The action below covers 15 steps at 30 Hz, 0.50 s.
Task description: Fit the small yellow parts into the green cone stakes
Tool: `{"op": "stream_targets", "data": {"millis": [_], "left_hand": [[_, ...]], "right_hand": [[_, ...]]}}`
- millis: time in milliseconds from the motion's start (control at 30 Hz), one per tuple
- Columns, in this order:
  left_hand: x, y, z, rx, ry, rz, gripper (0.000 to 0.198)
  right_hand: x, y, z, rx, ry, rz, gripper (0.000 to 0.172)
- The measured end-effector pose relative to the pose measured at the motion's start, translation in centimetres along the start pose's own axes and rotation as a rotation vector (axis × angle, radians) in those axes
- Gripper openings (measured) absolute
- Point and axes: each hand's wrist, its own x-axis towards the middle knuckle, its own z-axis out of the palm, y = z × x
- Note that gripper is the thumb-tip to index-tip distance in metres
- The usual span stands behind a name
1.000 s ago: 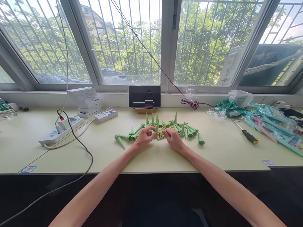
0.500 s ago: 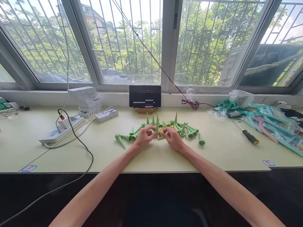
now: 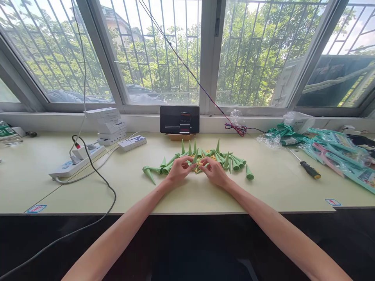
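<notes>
A heap of green plastic cone spikes (image 3: 231,160) lies on the pale table (image 3: 187,195) below the window, over a patch of small yellow pieces (image 3: 210,156). My left hand (image 3: 178,171) rests at the heap's near edge, fingers curled and pinched on a green spike (image 3: 194,158). My right hand (image 3: 215,171) sits beside it, fingers curled toward the left hand and touching the same cluster of spikes. What the right fingers hold is hidden. One spike (image 3: 148,173) lies apart at the left, another (image 3: 249,173) at the right.
A phone (image 3: 179,119) stands on a stand at the sill. A white power strip (image 3: 75,160) with a black cable (image 3: 99,183), white boxes (image 3: 109,125) and a small box (image 3: 131,143) lie left. A screwdriver (image 3: 307,168) and teal packaged items (image 3: 336,152) lie right.
Both hands stay at the heap. The fingers have shifted slightly, and the spike in my left hand has tilted up a little.
</notes>
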Motion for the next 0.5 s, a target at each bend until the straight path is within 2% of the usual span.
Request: {"op": "stream_targets", "data": {"millis": [233, 400, 500], "left_hand": [[-0.05, -0.4, 0.01, 0.08, -0.014, 0.037, 0.024], [-0.15, -0.66, -0.1, 0.201, -0.005, 0.132, 0.02], [-0.21, -0.77, -0.17, 0.26, 0.006, 0.186, 0.017]], "right_hand": [[0.15, 0.39, 0.1, -0.024, -0.025, -0.047, 0.027], [0.12, 0.37, 0.01, -0.057, -0.058, -0.058, 0.035], [0.07, 0.19, 0.0, -0.047, -0.05, -0.039, 0.031]]}}
